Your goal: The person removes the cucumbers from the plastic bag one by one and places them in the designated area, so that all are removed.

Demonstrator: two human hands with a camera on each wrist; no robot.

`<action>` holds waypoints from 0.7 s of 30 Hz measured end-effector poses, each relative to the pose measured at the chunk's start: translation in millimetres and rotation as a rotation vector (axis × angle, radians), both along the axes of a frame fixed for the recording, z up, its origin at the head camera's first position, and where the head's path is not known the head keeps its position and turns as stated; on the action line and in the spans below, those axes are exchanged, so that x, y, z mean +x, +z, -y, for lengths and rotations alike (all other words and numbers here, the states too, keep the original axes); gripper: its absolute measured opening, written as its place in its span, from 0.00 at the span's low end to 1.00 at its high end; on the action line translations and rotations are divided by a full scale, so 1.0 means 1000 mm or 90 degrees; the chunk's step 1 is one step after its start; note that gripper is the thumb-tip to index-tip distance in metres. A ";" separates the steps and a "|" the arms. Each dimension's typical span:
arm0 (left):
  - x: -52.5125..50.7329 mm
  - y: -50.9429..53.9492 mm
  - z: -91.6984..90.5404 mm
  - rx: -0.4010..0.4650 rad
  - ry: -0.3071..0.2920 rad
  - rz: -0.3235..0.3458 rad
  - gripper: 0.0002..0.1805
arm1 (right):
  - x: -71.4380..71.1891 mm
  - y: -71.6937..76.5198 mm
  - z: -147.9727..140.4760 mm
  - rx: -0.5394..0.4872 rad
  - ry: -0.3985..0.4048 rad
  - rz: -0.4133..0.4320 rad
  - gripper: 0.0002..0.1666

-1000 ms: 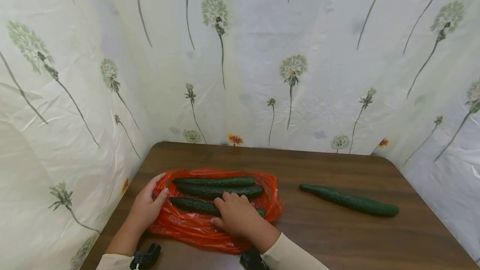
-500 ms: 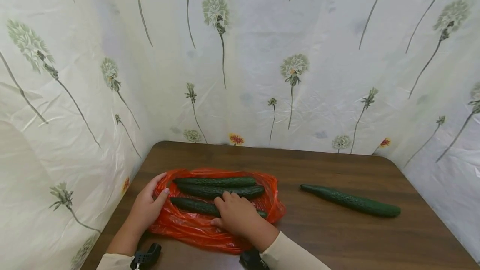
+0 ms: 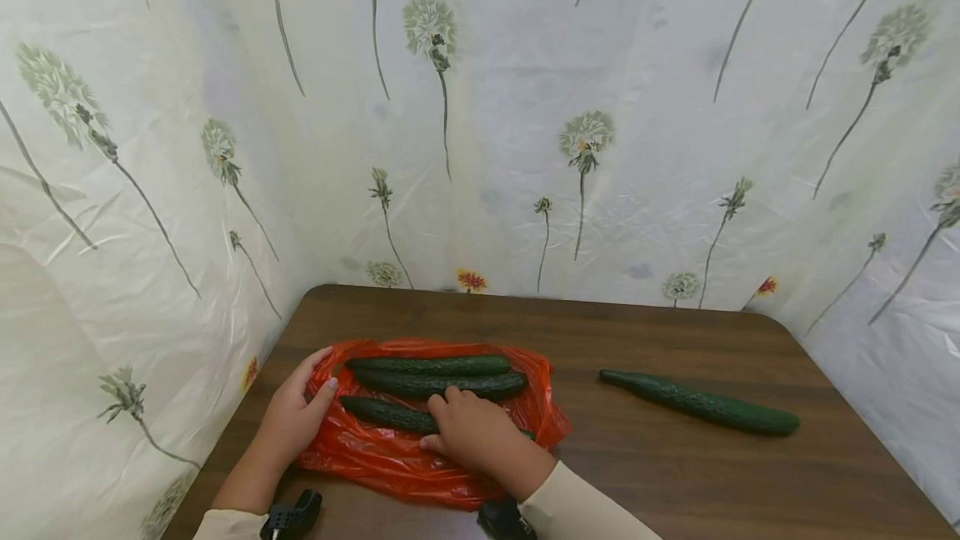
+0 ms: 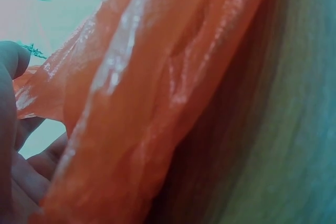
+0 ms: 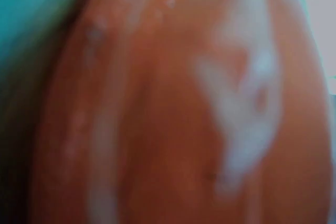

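Observation:
An open red plastic bag (image 3: 390, 473) lies on the table with three dark green cucumbers in it. Two of them, the back cucumber (image 3: 442, 366) and the middle cucumber (image 3: 480, 384), lie side by side. My left hand (image 3: 294, 411) holds the bag's left edge between thumb and fingers. With my right hand (image 3: 480, 436) I grip the front cucumber (image 3: 386, 413), fingers over its far side and thumb on the near side; my hand covers much of its right half. In the left wrist view the bag (image 4: 142, 93) hangs in front of my fingers. Bag film fills the blurred right wrist view.
Another cucumber (image 3: 701, 402) lies on the brown wooden table (image 3: 652, 490), to the right of the bag. Flower-printed sheeting (image 3: 495, 123) stands behind the table and along both sides. A black wrist device (image 3: 292, 515) sits on each wrist.
Both hands stay almost in place. The front cucumber's right end shows less beside my right hand, and the bag's right rim has shifted slightly.

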State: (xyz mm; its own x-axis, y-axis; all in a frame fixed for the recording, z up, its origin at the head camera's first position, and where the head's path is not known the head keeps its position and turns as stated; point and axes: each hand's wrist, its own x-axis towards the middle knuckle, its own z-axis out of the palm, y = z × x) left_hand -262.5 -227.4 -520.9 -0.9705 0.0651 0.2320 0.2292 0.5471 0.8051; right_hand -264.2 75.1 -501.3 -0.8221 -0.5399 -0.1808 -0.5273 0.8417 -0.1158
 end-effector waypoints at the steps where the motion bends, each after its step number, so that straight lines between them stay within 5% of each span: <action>1: 0.000 0.000 0.000 -0.002 0.000 0.000 0.30 | 0.000 0.000 0.000 -0.001 -0.001 0.004 0.30; 21: 0.002 0.002 0.000 -0.003 -0.007 -0.002 0.31 | -0.003 0.003 -0.016 -0.015 0.003 -0.031 0.33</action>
State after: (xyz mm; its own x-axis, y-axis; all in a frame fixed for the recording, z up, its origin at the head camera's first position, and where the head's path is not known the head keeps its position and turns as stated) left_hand -260.6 -227.2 -519.1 -0.9690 0.0770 0.2346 0.2378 0.5476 0.8022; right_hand -267.1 90.9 -498.3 -0.8273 -0.5471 -0.1276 -0.5365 0.8368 -0.1097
